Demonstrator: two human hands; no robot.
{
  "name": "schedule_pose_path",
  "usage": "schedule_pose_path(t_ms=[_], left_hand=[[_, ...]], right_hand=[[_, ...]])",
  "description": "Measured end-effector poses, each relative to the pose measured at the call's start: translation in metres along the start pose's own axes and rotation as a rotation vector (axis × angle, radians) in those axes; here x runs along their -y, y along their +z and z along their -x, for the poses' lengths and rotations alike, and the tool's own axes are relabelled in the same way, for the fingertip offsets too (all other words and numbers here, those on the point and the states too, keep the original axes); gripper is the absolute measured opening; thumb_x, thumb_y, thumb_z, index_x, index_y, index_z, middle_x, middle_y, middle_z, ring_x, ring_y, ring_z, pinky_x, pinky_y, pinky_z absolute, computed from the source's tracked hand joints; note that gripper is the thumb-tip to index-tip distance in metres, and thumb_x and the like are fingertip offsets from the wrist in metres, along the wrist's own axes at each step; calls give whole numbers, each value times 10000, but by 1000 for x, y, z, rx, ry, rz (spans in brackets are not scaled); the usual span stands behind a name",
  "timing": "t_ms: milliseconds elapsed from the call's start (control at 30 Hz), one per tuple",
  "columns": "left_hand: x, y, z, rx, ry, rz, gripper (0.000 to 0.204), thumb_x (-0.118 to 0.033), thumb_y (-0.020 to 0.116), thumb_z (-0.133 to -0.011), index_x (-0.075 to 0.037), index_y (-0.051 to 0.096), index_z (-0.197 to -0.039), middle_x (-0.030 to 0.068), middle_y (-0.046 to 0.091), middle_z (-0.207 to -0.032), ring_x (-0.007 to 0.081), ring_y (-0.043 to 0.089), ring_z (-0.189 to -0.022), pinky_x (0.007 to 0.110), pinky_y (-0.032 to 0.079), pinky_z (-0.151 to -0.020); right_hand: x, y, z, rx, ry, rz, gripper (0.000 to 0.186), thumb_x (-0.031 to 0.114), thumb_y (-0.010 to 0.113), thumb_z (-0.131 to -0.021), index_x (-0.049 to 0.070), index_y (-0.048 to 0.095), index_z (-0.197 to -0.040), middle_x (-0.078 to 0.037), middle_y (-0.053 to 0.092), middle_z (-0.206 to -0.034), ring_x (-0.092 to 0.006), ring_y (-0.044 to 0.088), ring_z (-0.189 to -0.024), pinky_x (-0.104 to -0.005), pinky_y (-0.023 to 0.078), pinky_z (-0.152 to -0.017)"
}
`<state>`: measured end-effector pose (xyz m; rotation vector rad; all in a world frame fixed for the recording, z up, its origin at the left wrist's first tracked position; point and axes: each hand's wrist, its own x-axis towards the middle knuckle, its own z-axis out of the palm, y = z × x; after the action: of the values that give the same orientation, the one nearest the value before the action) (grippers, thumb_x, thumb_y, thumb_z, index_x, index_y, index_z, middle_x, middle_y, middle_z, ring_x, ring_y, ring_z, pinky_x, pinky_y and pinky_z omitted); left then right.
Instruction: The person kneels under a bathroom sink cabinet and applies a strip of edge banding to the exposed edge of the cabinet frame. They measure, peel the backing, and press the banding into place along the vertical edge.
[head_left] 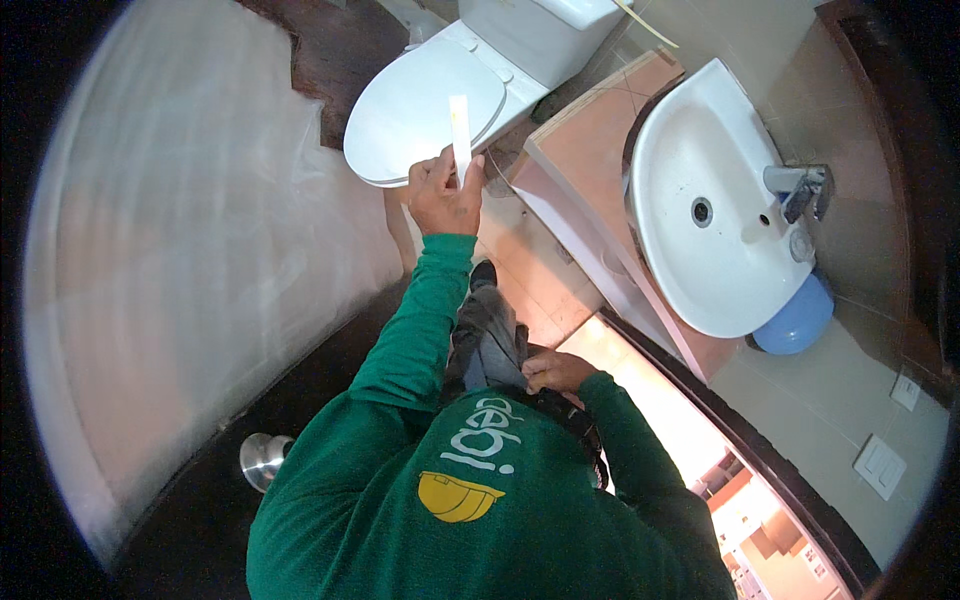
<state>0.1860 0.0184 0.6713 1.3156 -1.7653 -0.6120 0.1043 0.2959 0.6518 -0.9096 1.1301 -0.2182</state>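
Note:
My left hand (443, 200) grips a narrow, flat white strip (459, 125), upright in the picture, in front of the closed white toilet lid (400, 105). Down at my waist, my right hand (553, 370) has its fingers curled against my grey trousers (485, 345), beside a dark belt or strap; whatever it may hold is hidden.
A white sink (690, 260) with a chrome tap (790, 185) is on the right, above a pink panel (580, 130), beside a blue container (795, 320). A translucent sheet (180, 220) fills the left. A door knob (262, 460) is low left; a lit doorway (670, 420) lies at lower right.

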Motion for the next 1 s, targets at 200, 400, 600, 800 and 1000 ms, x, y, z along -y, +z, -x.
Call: schedule_pose_path(t_ms=[200,400,600,800,1000], left_hand=[[35,45,11,-52,-35,19,395,-225,813,-791,-58,724,-1138,121,610,-947,187,626,-709,318,542,-652],[86,107,53,-134,102,69,392,-198,810,-805,-56,719,-1159,120,600,-958,168,626,-745,290,548,-623],[125,150,84,-239,115,199,420,-189,844,-770,-57,726,-1151,76,558,-863,155,539,-731,297,464,-601],[152,175,101,-330,214,122,386,-185,838,-783,-65,734,-1135,105,606,-941,146,614,-734,269,518,-593],[184,192,121,-415,221,284,426,-249,841,-774,-63,733,-1142,128,598,-960,200,630,-752,329,531,-649]], right_hand=[[-233,31,27,-1084,-52,-546,166,91,597,-947,42,652,-1096,-58,655,-1048,-161,642,-895,-307,545,-733],[-369,89,147,-1962,929,247,692,378,629,-832,-31,416,-1348,-192,442,-1404,-267,428,-1286,-406,322,-1087],[-365,71,154,-2315,511,-349,765,574,571,-943,-54,416,-1351,-268,493,-1354,-348,486,-1257,-460,353,-1105],[-437,49,129,-2717,335,-36,1077,709,647,-807,-148,284,-1348,-387,463,-1274,-420,520,-1229,-508,416,-1098],[-405,10,106,-2936,81,160,957,493,758,-838,-184,285,-1321,-333,518,-1235,-379,598,-1098,-465,569,-933]])
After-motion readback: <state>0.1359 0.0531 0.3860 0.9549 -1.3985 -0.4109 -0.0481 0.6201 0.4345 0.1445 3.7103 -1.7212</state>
